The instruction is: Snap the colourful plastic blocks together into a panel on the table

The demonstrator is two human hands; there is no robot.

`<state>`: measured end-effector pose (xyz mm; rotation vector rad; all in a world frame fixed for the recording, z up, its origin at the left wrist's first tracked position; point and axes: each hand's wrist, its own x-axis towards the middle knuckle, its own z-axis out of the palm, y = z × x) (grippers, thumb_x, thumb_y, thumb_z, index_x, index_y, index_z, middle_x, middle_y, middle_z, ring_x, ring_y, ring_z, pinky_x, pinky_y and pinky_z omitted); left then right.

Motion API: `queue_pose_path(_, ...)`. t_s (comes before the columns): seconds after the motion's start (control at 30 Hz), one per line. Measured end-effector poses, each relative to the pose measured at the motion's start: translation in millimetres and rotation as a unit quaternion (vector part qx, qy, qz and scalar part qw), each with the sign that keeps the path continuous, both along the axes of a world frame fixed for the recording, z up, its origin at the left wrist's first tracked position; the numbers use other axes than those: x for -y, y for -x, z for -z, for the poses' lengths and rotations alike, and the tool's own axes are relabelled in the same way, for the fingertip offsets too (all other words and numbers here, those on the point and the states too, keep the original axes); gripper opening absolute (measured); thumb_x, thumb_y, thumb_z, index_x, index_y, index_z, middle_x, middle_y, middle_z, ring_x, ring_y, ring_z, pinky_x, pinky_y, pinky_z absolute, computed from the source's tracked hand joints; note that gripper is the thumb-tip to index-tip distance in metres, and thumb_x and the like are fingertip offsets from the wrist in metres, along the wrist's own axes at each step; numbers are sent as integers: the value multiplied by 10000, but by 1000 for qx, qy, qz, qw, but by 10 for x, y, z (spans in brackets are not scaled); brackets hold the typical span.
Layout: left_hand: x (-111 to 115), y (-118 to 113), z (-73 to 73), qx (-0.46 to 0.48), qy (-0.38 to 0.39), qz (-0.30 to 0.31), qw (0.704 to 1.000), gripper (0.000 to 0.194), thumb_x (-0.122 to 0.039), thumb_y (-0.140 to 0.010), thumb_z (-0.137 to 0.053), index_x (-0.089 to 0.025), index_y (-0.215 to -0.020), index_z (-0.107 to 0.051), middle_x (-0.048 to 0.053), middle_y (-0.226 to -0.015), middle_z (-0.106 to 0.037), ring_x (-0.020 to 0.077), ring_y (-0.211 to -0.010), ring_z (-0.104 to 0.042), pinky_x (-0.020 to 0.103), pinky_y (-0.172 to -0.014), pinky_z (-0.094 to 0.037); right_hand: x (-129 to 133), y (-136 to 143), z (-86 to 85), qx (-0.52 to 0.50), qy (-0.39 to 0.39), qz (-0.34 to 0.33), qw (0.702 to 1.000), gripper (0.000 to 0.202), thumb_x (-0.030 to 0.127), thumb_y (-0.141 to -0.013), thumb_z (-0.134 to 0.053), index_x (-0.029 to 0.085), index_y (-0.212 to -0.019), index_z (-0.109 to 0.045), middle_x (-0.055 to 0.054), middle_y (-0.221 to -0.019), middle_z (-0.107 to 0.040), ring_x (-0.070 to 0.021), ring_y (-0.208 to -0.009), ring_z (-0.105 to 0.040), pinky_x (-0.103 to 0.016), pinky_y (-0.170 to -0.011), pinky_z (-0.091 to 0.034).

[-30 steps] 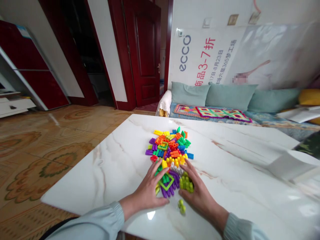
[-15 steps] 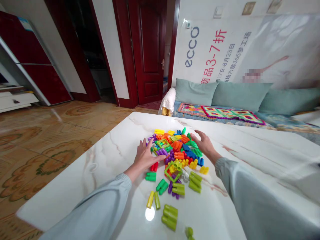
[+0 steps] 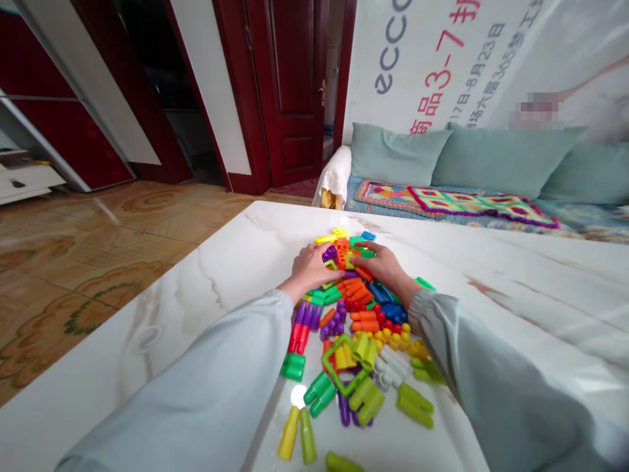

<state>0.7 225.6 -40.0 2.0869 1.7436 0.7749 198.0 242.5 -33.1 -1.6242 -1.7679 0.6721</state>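
Observation:
Many coloured plastic building pieces lie in a loose heap on a white marbled table (image 3: 196, 321). At the far end of the heap, my left hand (image 3: 314, 265) rests on its left side with fingers spread round purple and orange pieces. Opposite it, my right hand (image 3: 384, 265) reaches over green and orange pieces, its fingers apart. Between the hands sit orange pieces (image 3: 341, 246). Nearer me are a light green square frame (image 3: 328, 357), purple bead-like pieces (image 3: 334, 321), a white piece (image 3: 392, 367) and a green piece (image 3: 320, 393).
Behind the table stands a sofa with green cushions (image 3: 398, 154) and a patterned cover (image 3: 481, 204). A dark red door (image 3: 297, 92) is at the back. A red cabinet (image 3: 63, 131) and tiled floor show at left.
Both hands have moved closer together at the heap's far end. Several pieces have shifted, and the view has tilted down and come closer.

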Motion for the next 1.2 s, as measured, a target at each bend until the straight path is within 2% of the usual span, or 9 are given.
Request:
queue_pose_path(0.13, -46, -154, -38, 243, 25, 81, 966, 828, -262, -575, -811, -177, -1348, -527, 107, -1302, -603, 291, -1175, -574, 385, -1022, -430, 111, 97, -89, -278, 110, -6, 954, 484, 255, -647, -722, 149, -1116, -661, -37, -727, -698, -200, -658, -661, -354, -666, -560)
queue_pose_path(0.23, 68, -210, -223, 377, 50, 132, 915, 786, -235, -581, -811, -167, -1316, -541, 90, -1293, -624, 265, -1173, -589, 359, -1025, -443, 325, 118, -238, -367, 144, -29, 919, 430, 232, -643, -710, 176, -1065, -647, -40, -760, -705, -194, -652, -666, -328, -617, -565)
queue_pose_path(0.4, 625, -178, -620, 354, 37, 208, 911, 761, -261, -633, -804, -167, -1336, -528, 102, -1334, -601, 280, -1179, -591, 382, -1031, -452, 848, 11, -520, -332, 98, -89, 934, 407, 311, -685, -711, 222, -1072, -623, -59, -1132, -677, -214, -844, -685, -342, -675, -581)
queue_pose_path(0.5, 1009, -38, -717, 306, 33, 248, 919, 716, -335, -716, -769, -221, -1372, -507, 86, -1371, -574, 288, -1230, -558, 395, -1038, -452, 1143, -163, -643, -228, 40, -153, 961, 439, 393, -723, -714, 229, -1122, -633, -69, -1231, -645, -240, -980, -664, -362, -770, -574)
queue_pose_path(0.6, 1339, 225, -614, 207, 16, 219, 953, 784, -467, -732, -751, -261, -1425, -447, 82, -1427, -519, 309, -1317, -474, 420, -1094, -399, 1327, -484, -582, -131, -15, -160, 978, 451, 468, -787, -667, 251, -1180, -620, -79, -1216, -657, -259, -1048, -647, -409, -857, -552)
queue_pose_path(0.73, 1602, 550, -225, 20, 51, 69, 996, 1141, -673, -525, -792, -262, -1486, -336, 143, -1550, -331, 445, -1423, -247, 593, -1152, -228, 1339, -951, -138, 12, -87, 12, 996, 561, 603, -813, -567, 201, -1201, -618, -136, -1249, -633, -314, -1173, -572, -518, -1036, -418)
queue_pose_path(0.9, 1547, 414, 124, -23, 30, 31, 999, 1157, -741, -581, -706, -209, -1507, -261, 182, -1534, -313, 433, -1444, -181, 616, -1158, -159, 1158, -882, 326, 43, -96, 75, 992, 691, 677, -847, -414, 157, -1268, -588, -158, -1315, -586, -324, -1299, -464, -525, -1114, -317)
queue_pose_path(1.03, 1371, 127, 126, 84, -34, 79, 993, 1000, -663, -655, -718, -182, -1456, -363, 173, -1508, -333, 361, -1420, -283, 512, -1170, -251, 1121, -509, 233, -49, -74, 58, 994, 686, 702, -814, -460, 184, -1237, -610, -144, -1402, -508, -309, -1246, -519, -505, -1074, -382)
queue_pose_path(1.2, 1295, 40, 59, 244, -95, 122, 957, 666, -551, -848, -594, -224, -1405, -431, 110, -1487, -402, 283, -1405, -349, 421, -1171, -296, 1200, -328, -176, -180, 4, -69, 981, 619, 664, -848, -495, 198, -1244, -588, -114, -1203, -659, -248, -986, -660, -388, -813, -543)
